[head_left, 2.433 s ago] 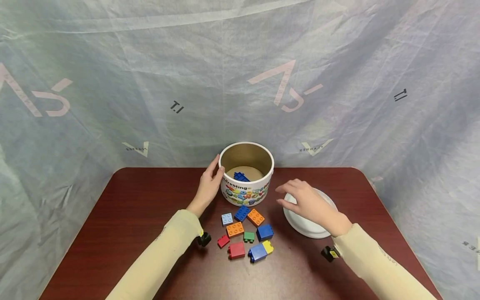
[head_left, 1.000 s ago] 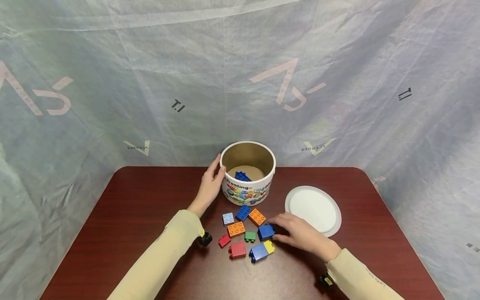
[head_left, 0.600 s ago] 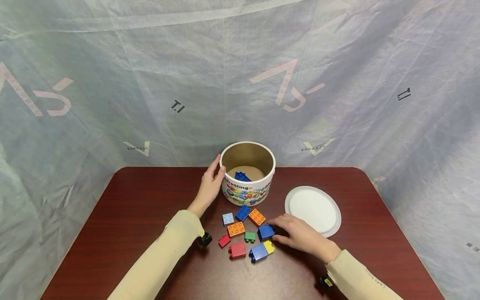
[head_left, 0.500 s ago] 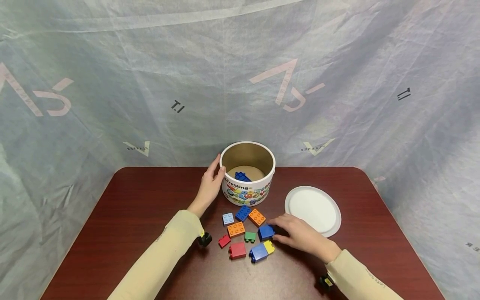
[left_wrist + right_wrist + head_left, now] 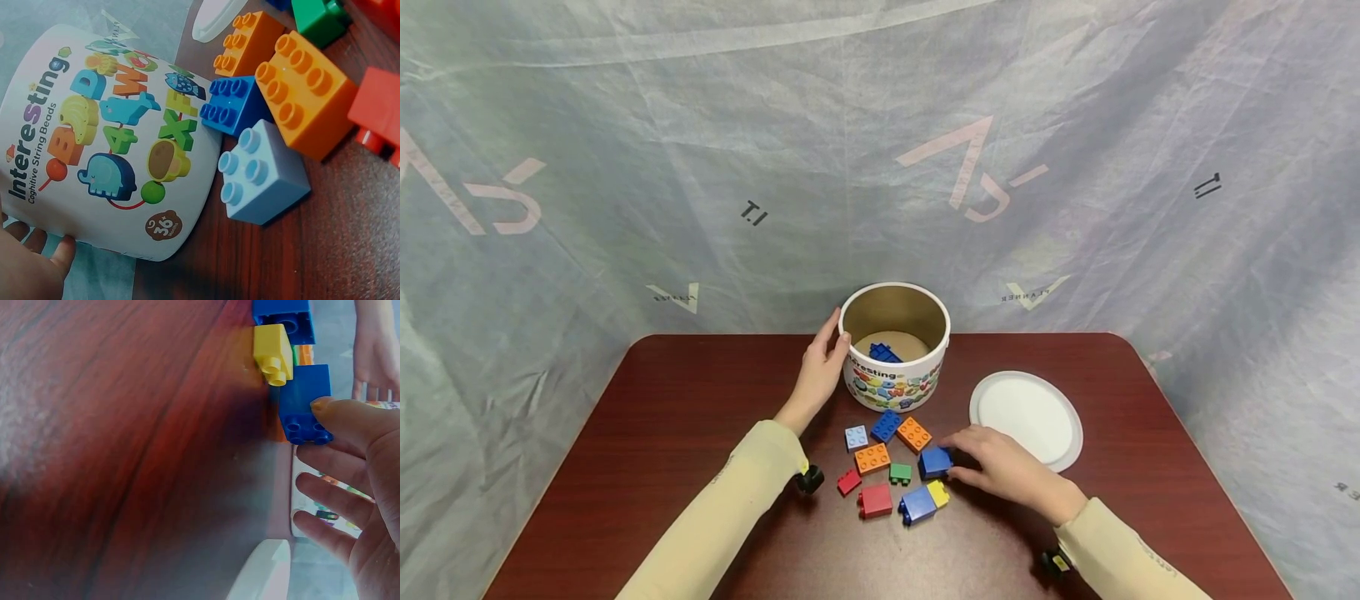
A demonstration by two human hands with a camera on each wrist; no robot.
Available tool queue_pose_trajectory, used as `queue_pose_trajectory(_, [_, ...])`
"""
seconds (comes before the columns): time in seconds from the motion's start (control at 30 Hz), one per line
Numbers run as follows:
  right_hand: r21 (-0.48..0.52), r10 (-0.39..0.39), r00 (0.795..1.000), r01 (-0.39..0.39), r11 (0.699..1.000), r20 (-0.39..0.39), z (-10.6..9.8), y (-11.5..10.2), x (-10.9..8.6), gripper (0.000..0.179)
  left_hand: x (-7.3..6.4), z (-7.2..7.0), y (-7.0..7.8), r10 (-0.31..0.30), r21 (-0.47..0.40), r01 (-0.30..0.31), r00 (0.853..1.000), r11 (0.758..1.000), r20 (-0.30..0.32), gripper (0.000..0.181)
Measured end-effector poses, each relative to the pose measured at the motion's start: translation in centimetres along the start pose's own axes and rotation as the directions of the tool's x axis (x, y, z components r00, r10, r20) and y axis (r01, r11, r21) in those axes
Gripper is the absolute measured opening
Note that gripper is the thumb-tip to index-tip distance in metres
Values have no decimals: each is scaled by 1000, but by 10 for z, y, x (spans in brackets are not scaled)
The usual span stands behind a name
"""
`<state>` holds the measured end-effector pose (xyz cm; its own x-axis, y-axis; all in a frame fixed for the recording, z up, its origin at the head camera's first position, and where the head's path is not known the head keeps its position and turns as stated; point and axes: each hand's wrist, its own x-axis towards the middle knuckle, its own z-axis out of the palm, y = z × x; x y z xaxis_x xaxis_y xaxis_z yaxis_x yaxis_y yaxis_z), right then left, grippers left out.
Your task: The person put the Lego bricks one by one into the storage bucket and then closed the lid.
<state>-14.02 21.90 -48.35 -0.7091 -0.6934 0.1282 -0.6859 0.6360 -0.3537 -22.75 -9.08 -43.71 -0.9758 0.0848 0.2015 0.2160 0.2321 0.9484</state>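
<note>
My left hand (image 5: 817, 377) grips the left side of a round white bucket (image 5: 891, 385) printed with letters and animals. In the left wrist view its thumb lies against the printed wall. Blue toy blocks (image 5: 883, 353) lie inside the bucket. With thumb and fingers, my right hand (image 5: 1011, 471) pinches a blue building block (image 5: 936, 462) at the right edge of the group; the right wrist view shows the thumb on its side and the studs (image 5: 303, 431) toward the fingers. Right beside it, toward me, lie a yellow block (image 5: 937, 493) and another blue block (image 5: 917, 504).
Two orange blocks (image 5: 872, 458), a dark blue block (image 5: 887, 426), a light blue block (image 5: 856, 438), a green block (image 5: 900, 473) and two red blocks (image 5: 876, 501) lie in front of the bucket. A white round lid (image 5: 1026, 417) rests at the right. A grey curtain (image 5: 775, 167) stands behind the table.
My right hand has come down from over the lid to the blue block and now pinches it; the block has shifted slightly right. The left hand stays at the bucket.
</note>
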Motion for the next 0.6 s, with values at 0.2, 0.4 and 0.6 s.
queue_pose_trajectory(0.2, [-29, -20, 999, 19, 999, -31, -9, -3, 1, 33, 11, 4, -31, -3, -1, 3, 1000, 1000, -14, 59])
queue_pose_trajectory(0.4, [-49, -72, 994, 68, 996, -79, -21, -8, 5, 31, 12, 3, -37, 22, -9, -22, 1000, 1000, -9, 59])
queue_pose_trajectory(0.6, [-72, -97, 992, 92, 993, -76, -35, -11, 12, 32, 12, 3, -36, 29, 2, -29, 999, 1000, -17, 58])
